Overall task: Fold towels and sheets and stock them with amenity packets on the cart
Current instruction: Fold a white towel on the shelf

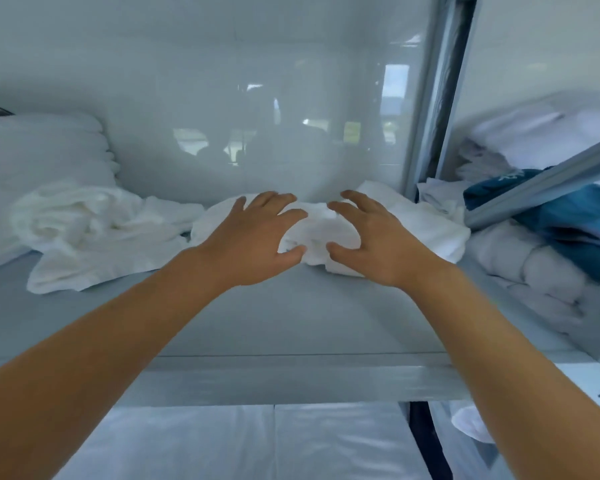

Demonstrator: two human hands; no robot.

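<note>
Hands, left (253, 237) and right (371, 240), fingers curled round white towel (317, 233) near shelf (257, 306) back wall.

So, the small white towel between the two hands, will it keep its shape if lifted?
Probably not: the white towel is bunched and creased, so it is likely floppy. It looks light. Both hands, left hand and right hand, cup it, suggesting it needs support.
</note>
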